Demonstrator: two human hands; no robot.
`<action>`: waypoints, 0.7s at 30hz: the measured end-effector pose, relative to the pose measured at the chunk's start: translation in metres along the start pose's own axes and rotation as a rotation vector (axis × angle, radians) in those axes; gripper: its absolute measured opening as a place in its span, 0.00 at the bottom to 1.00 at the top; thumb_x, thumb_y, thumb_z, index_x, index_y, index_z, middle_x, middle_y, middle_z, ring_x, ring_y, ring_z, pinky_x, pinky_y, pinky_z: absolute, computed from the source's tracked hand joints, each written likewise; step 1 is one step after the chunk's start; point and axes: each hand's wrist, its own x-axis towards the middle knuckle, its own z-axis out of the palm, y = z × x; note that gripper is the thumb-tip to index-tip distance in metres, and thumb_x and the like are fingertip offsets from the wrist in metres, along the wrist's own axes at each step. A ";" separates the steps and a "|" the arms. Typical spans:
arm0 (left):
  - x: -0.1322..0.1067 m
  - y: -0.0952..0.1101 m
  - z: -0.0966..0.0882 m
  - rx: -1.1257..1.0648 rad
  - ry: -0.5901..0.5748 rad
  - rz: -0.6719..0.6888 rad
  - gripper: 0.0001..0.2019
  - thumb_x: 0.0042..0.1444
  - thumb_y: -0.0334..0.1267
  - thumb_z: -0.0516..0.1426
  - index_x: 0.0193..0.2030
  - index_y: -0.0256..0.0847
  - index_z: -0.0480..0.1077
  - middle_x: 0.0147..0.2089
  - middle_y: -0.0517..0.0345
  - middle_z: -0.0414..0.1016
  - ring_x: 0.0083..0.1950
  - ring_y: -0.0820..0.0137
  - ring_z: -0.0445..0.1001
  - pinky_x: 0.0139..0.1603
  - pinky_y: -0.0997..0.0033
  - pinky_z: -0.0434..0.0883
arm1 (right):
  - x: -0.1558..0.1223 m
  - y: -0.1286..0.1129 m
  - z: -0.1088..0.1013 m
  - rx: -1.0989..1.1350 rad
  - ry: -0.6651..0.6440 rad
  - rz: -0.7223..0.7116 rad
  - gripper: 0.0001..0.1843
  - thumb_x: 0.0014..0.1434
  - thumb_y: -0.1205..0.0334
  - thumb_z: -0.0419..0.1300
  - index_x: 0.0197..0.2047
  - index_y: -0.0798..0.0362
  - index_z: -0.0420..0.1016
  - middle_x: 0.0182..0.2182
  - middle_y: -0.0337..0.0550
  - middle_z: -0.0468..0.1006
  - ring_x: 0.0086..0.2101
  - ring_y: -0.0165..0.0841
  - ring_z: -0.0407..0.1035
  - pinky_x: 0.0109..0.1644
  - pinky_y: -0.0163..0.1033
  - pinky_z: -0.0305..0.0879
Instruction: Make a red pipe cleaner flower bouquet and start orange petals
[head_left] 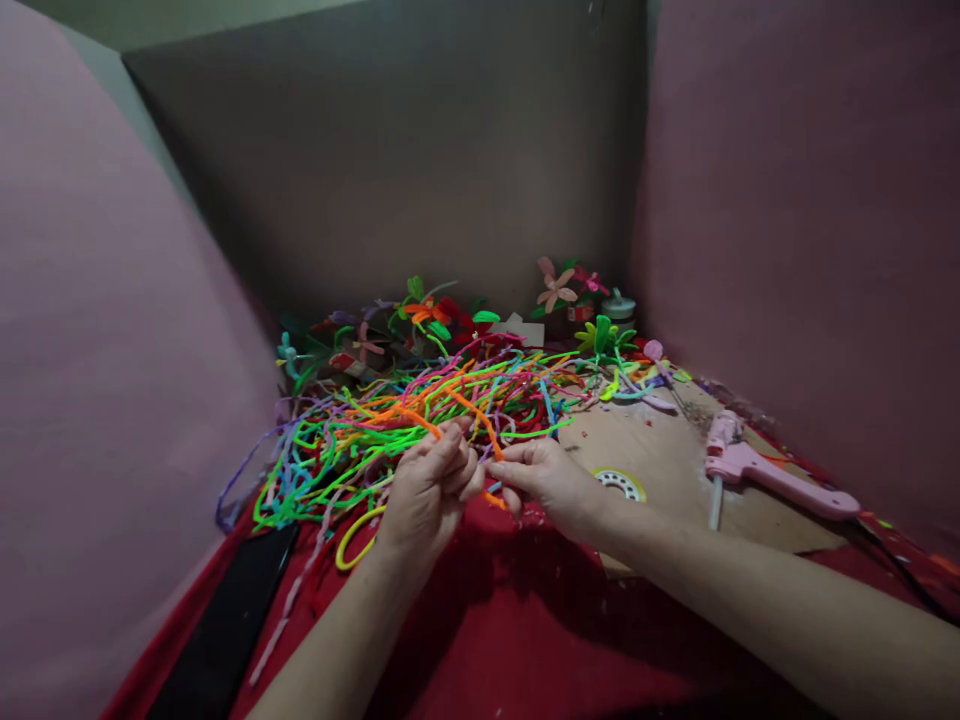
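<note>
My left hand (436,478) is closed round an orange pipe cleaner (474,408), whose stem rises out of the fist. Close beside it, my right hand (544,478) pinches an orange length between thumb and fingers, with a short orange end showing below. Whether both hands hold one bent stem or two separate ones cannot be made out. Right behind the hands spreads a tangled heap of pipe cleaners (360,437) in green, orange, yellow, pink, purple and blue. A yellow loop (345,548) curls out next to my left wrist.
A pink glue gun (780,482) lies on a cardboard sheet (667,440) at right, near a tape roll (619,484). Finished pipe-cleaner flowers (555,287) and a small jar (619,307) stand at the back. A black flat strip (225,620) lies on red cloth (495,640) at left.
</note>
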 end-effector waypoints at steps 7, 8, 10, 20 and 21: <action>-0.002 -0.002 -0.001 0.125 0.008 0.002 0.10 0.51 0.41 0.61 0.31 0.34 0.70 0.17 0.73 0.42 0.16 0.84 0.42 0.16 0.83 0.49 | -0.001 0.004 0.001 -0.043 -0.098 0.091 0.13 0.49 0.64 0.57 0.16 0.56 0.66 0.12 0.35 0.66 0.16 0.22 0.56 0.23 0.31 0.53; -0.002 -0.001 -0.003 0.108 0.023 0.021 0.10 0.52 0.40 0.61 0.30 0.34 0.70 0.16 0.73 0.43 0.16 0.84 0.42 0.15 0.83 0.49 | -0.001 0.005 0.001 0.021 -0.101 0.106 0.11 0.48 0.63 0.59 0.17 0.57 0.67 0.13 0.35 0.67 0.17 0.22 0.57 0.23 0.31 0.54; -0.001 0.001 -0.005 0.065 0.055 0.062 0.10 0.52 0.40 0.61 0.29 0.34 0.70 0.16 0.73 0.44 0.16 0.84 0.42 0.15 0.83 0.50 | 0.000 0.007 0.000 0.182 -0.075 0.139 0.09 0.45 0.61 0.63 0.23 0.58 0.70 0.17 0.35 0.69 0.18 0.23 0.59 0.24 0.31 0.57; 0.000 0.006 -0.009 0.006 0.118 0.137 0.09 0.52 0.38 0.61 0.29 0.33 0.71 0.16 0.70 0.50 0.15 0.84 0.48 0.14 0.84 0.54 | 0.000 0.015 -0.004 0.486 -0.322 0.297 0.09 0.53 0.63 0.62 0.29 0.60 0.68 0.26 0.44 0.77 0.22 0.28 0.73 0.26 0.32 0.69; 0.000 0.006 -0.010 0.000 0.121 0.133 0.09 0.52 0.38 0.61 0.29 0.33 0.72 0.16 0.70 0.51 0.15 0.84 0.49 0.14 0.84 0.54 | 0.000 0.016 -0.003 0.495 -0.318 0.293 0.08 0.54 0.64 0.61 0.29 0.60 0.67 0.25 0.44 0.77 0.22 0.28 0.72 0.25 0.31 0.69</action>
